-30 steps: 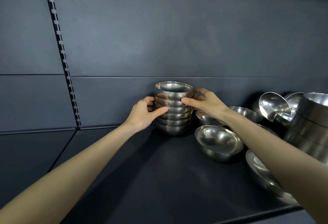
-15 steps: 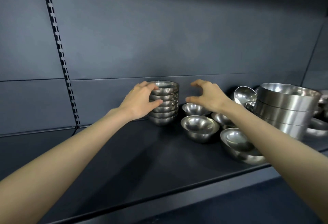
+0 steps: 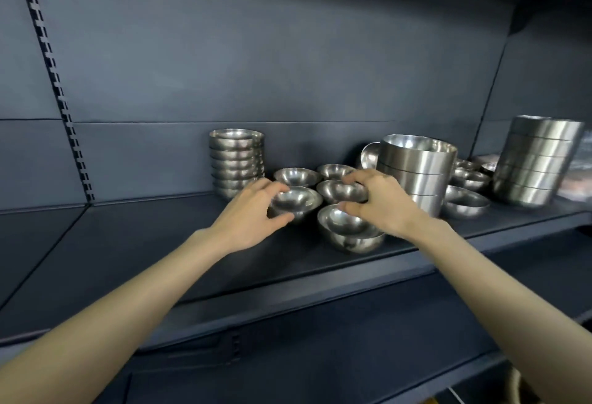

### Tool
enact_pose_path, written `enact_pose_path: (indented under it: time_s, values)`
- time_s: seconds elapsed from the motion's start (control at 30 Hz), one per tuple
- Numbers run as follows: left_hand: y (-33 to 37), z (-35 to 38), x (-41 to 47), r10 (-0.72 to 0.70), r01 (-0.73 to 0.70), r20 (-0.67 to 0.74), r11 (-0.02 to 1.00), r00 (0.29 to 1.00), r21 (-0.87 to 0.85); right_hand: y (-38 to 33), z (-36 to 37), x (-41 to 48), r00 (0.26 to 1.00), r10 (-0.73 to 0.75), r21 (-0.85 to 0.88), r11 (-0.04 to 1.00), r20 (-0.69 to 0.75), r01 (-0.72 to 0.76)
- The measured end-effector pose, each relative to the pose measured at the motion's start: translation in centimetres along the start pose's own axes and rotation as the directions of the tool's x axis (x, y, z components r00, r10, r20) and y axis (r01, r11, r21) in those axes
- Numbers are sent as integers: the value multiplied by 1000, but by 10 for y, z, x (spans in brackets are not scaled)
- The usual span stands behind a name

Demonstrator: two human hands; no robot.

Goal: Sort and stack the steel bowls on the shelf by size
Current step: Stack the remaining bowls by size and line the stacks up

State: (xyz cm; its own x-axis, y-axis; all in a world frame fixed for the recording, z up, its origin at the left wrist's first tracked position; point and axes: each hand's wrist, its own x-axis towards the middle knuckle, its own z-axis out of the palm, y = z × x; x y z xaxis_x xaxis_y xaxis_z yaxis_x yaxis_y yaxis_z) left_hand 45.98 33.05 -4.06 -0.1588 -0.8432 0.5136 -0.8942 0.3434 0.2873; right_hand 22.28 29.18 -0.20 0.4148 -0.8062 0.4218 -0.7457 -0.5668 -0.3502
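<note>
Two bare hands are stretched over a cluster of loose steel bowls on the dark shelf [image 3: 134, 243]. The left hand [image 3: 253, 216] is curled around a small bowl [image 3: 296, 202], with the thumb low against its near side and the fingers over its far left rim; whether the bowl is lifted cannot be told. The right hand [image 3: 376, 200] is cupped with bent fingers above two more bowls, the fingertips at the rim of the middle bowl [image 3: 341, 190] and the thumb at the rim of the nearest bowl [image 3: 349, 232]; a firm grip cannot be confirmed. Two further small bowls [image 3: 298, 177] are seen just behind these. A tall stack of small bowls [image 3: 237, 163] is set to the left, near the back panel [image 3: 256, 51]. A stack of larger bowls [image 3: 416, 170] stands right of the hands, and another large stack [image 3: 538, 160] is placed far right, with loose bowls between them.
</note>
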Motion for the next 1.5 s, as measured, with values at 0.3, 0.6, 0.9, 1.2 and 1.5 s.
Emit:
enact_pose_path:
  time_s: [0.3,0.6,0.9,1.2,1.5]
  values:
    - [46,58,-29,-162,171,57,962,985,-212,50,4,-61,1000,8,59,998,7,-8]
    - [55,84,-18,-232,250,94,913,968,-322,73,34,-70,996,89,206,974,8,-89]
    - [70,84,-23,-260,198,-58,846,964,-496,74,38,-73,985,149,512,854,-83,-86]
    - [70,42,-42,-437,65,-261,604,861,-794,30,36,-58,974,68,759,639,-216,124]
    - [8,-1,-11,-485,17,-354,608,800,-794,-13,69,32,973,75,904,391,-216,171]
